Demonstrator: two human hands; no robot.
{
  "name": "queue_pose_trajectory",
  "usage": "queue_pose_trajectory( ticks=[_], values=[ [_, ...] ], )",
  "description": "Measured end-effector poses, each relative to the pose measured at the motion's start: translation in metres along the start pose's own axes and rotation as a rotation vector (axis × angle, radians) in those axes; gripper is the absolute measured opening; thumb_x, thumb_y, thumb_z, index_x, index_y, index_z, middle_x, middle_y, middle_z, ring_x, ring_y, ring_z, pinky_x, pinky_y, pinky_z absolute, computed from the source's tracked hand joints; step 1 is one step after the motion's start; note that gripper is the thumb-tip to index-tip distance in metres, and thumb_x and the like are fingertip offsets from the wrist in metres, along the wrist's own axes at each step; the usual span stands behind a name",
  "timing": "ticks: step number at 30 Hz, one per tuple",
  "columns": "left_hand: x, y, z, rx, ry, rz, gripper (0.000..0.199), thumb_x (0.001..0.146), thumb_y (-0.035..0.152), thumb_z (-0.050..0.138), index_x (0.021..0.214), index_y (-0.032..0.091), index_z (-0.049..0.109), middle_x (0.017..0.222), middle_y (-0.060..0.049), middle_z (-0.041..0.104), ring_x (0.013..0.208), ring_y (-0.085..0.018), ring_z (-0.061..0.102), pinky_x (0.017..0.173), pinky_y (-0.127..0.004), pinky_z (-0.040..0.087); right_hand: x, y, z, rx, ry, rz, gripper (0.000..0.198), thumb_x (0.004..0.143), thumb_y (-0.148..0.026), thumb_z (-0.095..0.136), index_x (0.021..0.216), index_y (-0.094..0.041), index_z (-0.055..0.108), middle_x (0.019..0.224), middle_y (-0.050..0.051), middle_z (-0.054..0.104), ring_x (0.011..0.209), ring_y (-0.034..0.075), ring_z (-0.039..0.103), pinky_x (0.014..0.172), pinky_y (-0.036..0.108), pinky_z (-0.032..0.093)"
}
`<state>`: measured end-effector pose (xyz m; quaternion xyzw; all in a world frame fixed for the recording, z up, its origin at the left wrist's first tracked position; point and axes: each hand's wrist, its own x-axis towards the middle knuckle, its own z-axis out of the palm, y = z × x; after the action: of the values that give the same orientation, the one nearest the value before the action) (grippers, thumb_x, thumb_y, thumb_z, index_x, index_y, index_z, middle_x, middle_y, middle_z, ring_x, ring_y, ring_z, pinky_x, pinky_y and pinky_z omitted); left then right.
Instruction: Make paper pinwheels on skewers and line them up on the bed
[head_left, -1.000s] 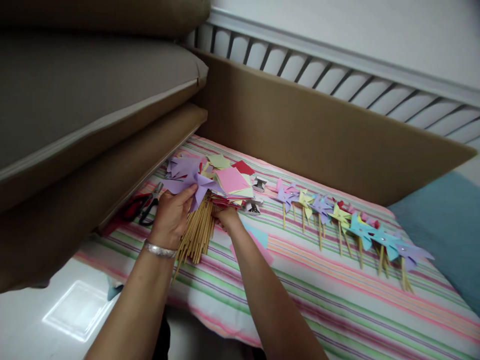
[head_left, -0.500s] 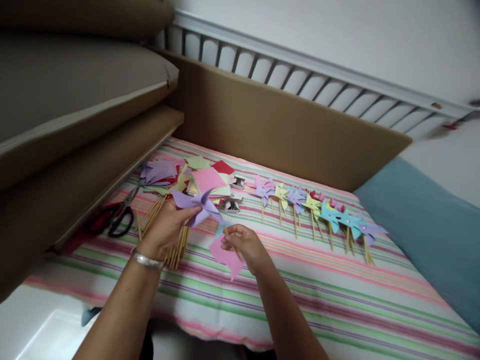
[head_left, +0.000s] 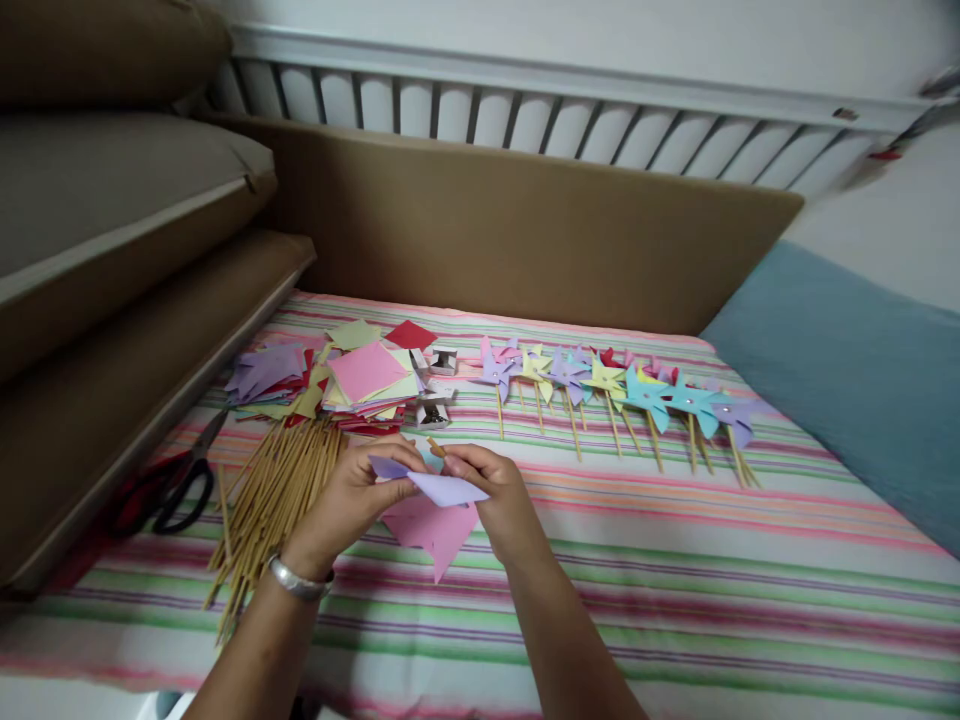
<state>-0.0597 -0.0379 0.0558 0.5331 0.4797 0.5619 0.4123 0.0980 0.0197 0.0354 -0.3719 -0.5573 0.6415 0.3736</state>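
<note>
Between my two hands is a purple paper pinwheel (head_left: 448, 489), tilted and seen nearly edge-on. My left hand (head_left: 373, 482) pinches its left side, thumb underneath. My right hand (head_left: 484, 482) grips a thin wooden stick (head_left: 436, 448) close against the pinwheel; whether the two are joined is hidden. Below them lies a pink cut paper (head_left: 435, 535) on the striped cloth, with a bit of light blue paper partly covered by my fingers. A heap of wooden sticks (head_left: 281, 490) lies beside my left wrist.
Stacked paper squares (head_left: 367, 375), purple cut papers (head_left: 266, 372) and small open boxes of pins (head_left: 433, 412) sit beyond my hands. Black-handled scissors (head_left: 184, 485) lie at left. Finished pinwheels (head_left: 649, 395) line the right side. Brown cushions (head_left: 150, 330) and a board (head_left: 480, 230) border the cloth.
The pinwheel has turned from facing upward to nearly edge-on, and my hands have come together around it. The stick now points upward in my right hand. The view has shifted and levelled.
</note>
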Motion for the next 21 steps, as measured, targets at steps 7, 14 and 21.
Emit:
queue_pose_trajectory(
  ticks=[7,14,21],
  values=[
    [0.000,-0.002,0.006,0.107,0.037,0.111,0.003,0.071,0.023,0.069,0.070,0.019,0.069,0.073,-0.005,0.068,0.076,-0.019,0.061,0.085,-0.036,0.042,0.000,-0.009,-0.002,-0.013,-0.009,-0.062,0.014,0.071,-0.030,0.063,0.077,-0.020,0.072,0.077,0.003,0.068,0.070,0.017,0.059,0.061,0.026,0.043],
    [-0.003,0.002,0.003,0.129,0.114,0.163,0.003,0.072,0.023,0.069,0.072,0.022,0.072,0.077,-0.005,0.068,0.079,-0.019,0.061,0.088,-0.036,0.042,-0.004,-0.010,0.002,-0.010,-0.046,-0.077,0.011,0.074,-0.028,0.063,0.079,-0.022,0.071,0.080,0.002,0.070,0.073,0.016,0.061,0.067,0.026,0.045],
    [-0.007,-0.003,-0.004,0.130,0.181,0.241,0.007,0.070,0.018,0.069,0.075,0.023,0.072,0.082,-0.005,0.065,0.083,-0.019,0.060,0.083,-0.033,0.044,-0.005,-0.010,0.011,0.068,-0.036,-0.064,0.013,0.070,-0.033,0.069,0.076,-0.021,0.071,0.075,0.002,0.069,0.069,0.015,0.062,0.062,0.025,0.046]
  ],
)
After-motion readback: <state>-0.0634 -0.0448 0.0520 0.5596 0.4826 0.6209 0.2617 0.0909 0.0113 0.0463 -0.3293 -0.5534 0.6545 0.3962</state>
